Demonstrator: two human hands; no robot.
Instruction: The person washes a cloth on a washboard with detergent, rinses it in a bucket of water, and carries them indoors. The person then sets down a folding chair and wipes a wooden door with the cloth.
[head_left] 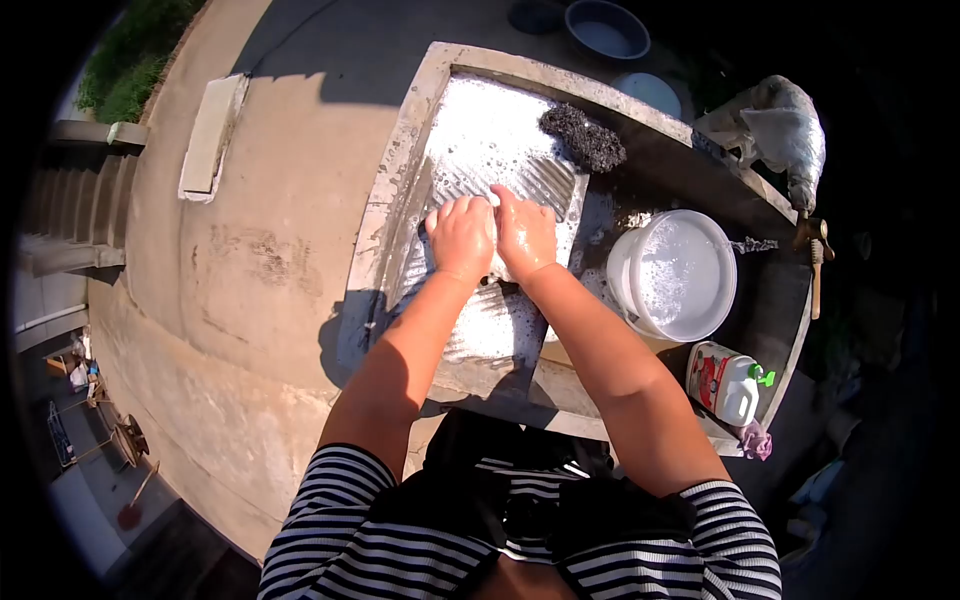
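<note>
Concrete sink [393,175] outdoors: sudsy ridged washboard [558,178], left hand [461,237] and right hand [526,237] curled together over it, gripping a mostly hidden small white item [493,200], with white bucket [622,272] of foamy water to the right.

Your light: harsh direct sun | your glare: suds on the washboard [490,110] blown near white | your shadows: hard-edged on the concrete, basin's right side dark | your lens: fisheye curve, blacked-out corners

White item [493,199] mostly hidden
</note>
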